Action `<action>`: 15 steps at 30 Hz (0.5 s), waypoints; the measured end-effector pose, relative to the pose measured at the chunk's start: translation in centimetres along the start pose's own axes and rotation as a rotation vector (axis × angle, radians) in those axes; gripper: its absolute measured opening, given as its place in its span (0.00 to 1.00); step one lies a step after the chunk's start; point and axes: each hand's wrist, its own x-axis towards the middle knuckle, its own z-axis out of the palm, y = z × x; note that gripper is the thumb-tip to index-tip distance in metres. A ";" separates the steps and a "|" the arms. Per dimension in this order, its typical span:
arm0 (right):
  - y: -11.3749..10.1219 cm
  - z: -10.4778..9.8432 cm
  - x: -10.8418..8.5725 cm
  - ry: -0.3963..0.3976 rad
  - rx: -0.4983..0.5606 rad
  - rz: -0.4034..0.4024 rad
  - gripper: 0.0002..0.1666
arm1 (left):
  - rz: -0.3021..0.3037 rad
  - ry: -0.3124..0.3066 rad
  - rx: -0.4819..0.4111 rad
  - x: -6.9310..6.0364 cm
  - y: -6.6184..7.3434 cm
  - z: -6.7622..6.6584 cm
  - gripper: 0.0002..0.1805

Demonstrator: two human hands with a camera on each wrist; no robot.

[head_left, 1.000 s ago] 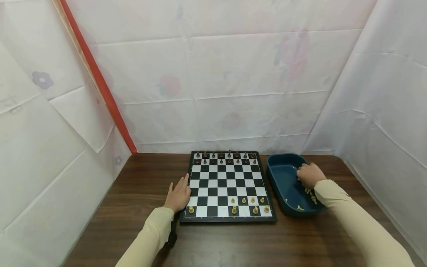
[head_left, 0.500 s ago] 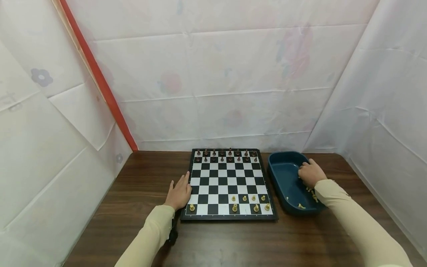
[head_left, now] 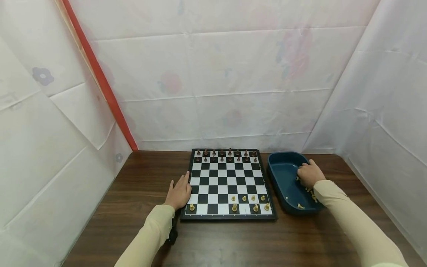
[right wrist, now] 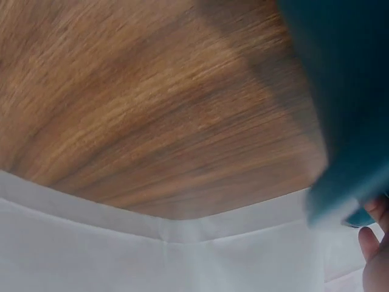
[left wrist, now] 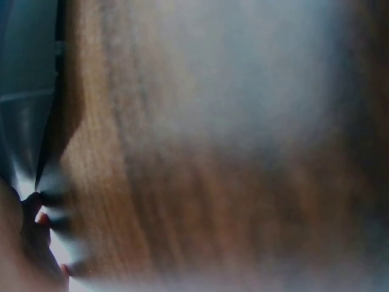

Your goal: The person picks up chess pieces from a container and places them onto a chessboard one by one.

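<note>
The small yellow plastic-looking chess pieces that I am working among lie loose in the deep, round-cornered blue tray; several are close under and just nearer me than the right hand, and one or two sit farther off toward its left and nearer side. I have that hand reaching over the tray's right wall, fingers dipped inside; its fingertips are hidden, so I cannot tell whether they are together, apart or clamped on a piece. The right wrist view gives me only part of the hand beside the blurred tray edge.

Left of that grip, just beside the tray, is the black-framed board of black and white squares. My left hand rests at its left edge, fingers extended and holding nothing. To this hand's right, eight yellow pieces stand on the two near rows, and beyond it two rows of dark red pieces stand at the far end.

Beneath everything is the brown wood-grain table; behind both hands' reach hangs white patterned sheeting.
</note>
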 end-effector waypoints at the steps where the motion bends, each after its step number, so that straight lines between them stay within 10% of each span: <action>1: -0.1 -0.1 -0.1 0.005 0.007 0.004 0.18 | 0.001 0.000 -0.001 0.0 0.0 0.0 0.30; 15: 0.2 -2.1 0.1 -0.014 0.201 0.093 0.23 | 0.002 -0.005 0.016 0.0 0.1 0.0 0.30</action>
